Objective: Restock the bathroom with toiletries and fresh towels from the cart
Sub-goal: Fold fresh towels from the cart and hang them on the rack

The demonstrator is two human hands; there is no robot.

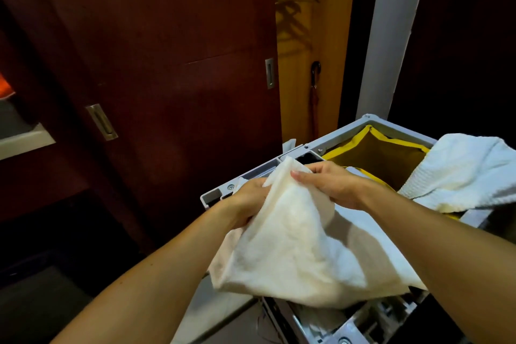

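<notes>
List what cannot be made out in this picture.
- Head view: cart top, largely covered by the held cloth.
- Left hand: fingers hidden behind the cloth.
- Yellow bag: contents in shadow, partly under the white towel.
- Closet hangers: blurred.
- Toiletries: none visible.

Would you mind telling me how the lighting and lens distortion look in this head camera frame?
Head view: dim overall, the sliding door nearly black at lower left; the cloth in both hands is bright, its texture washed out; hanger shadows fall on the closet wall; wide-angle bending curves the white post.
</notes>
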